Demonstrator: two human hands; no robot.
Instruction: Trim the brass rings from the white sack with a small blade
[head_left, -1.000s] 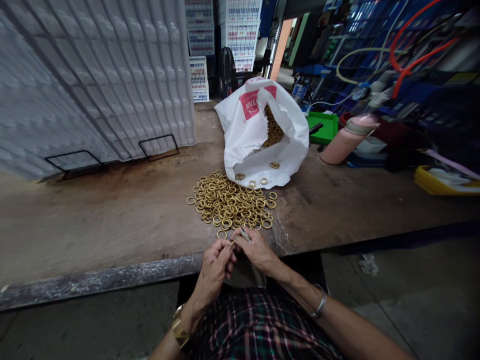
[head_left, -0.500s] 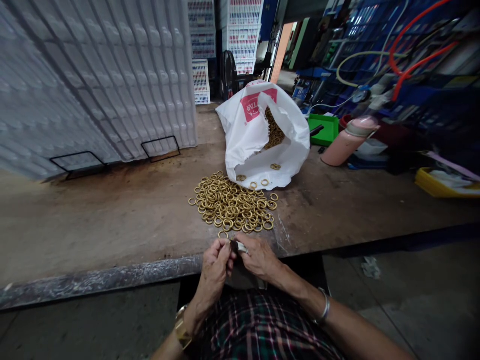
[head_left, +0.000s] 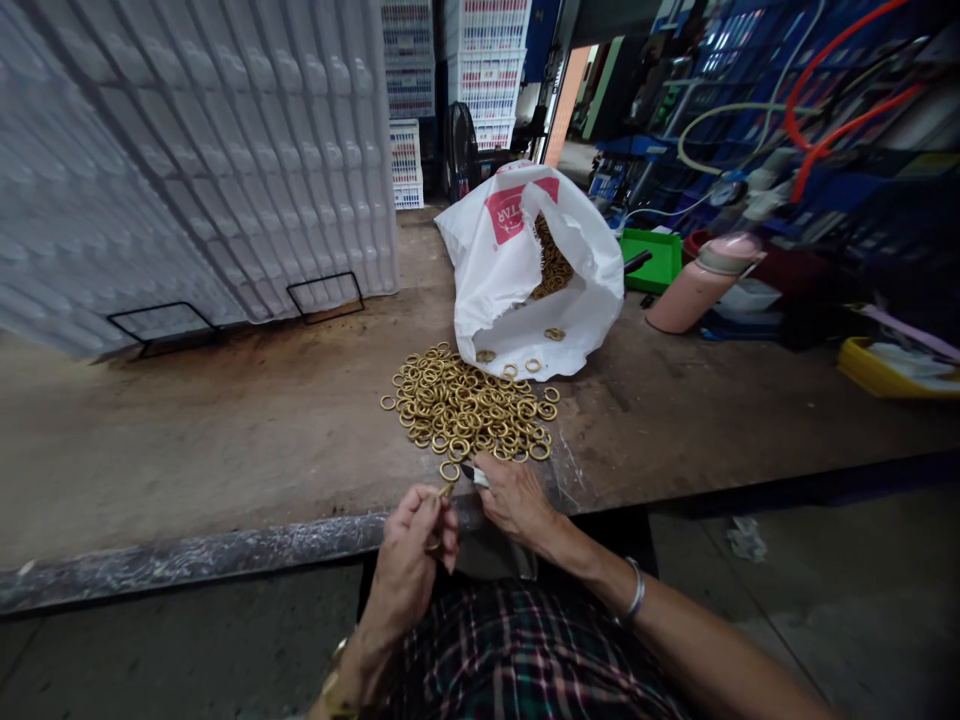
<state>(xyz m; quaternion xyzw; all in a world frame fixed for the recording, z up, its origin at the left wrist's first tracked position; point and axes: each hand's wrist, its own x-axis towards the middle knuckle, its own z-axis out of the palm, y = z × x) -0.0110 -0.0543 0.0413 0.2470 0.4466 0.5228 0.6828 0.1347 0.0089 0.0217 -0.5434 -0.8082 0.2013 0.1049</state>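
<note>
My left hand [head_left: 414,548] is closed at the table's front edge, pinching a brass ring [head_left: 446,491] at its fingertips. Lower in the same fingers, part of what looks like another ring shows. To its right, my right hand [head_left: 519,505] is wrapped round a small tool [head_left: 478,478] with a white handle and a dark pointed tip; its exact kind is unclear. The tip points left, close to a single loose ring [head_left: 449,471]. Just beyond both hands lies a pile of brass rings [head_left: 472,405].
Behind the pile, a white sack [head_left: 495,285] lies with its torn mouth open, more rings inside. Stacked clear plastic trays [head_left: 285,150] stand at the left on black wire stands. A pink bottle [head_left: 686,295], green tray [head_left: 660,255] and yellow tray [head_left: 885,370] are at the right.
My hands were together at the tool's tip and have drawn apart. The left hand moved left and down with the ring; the right hand moved slightly up toward the pile with the tool.
</note>
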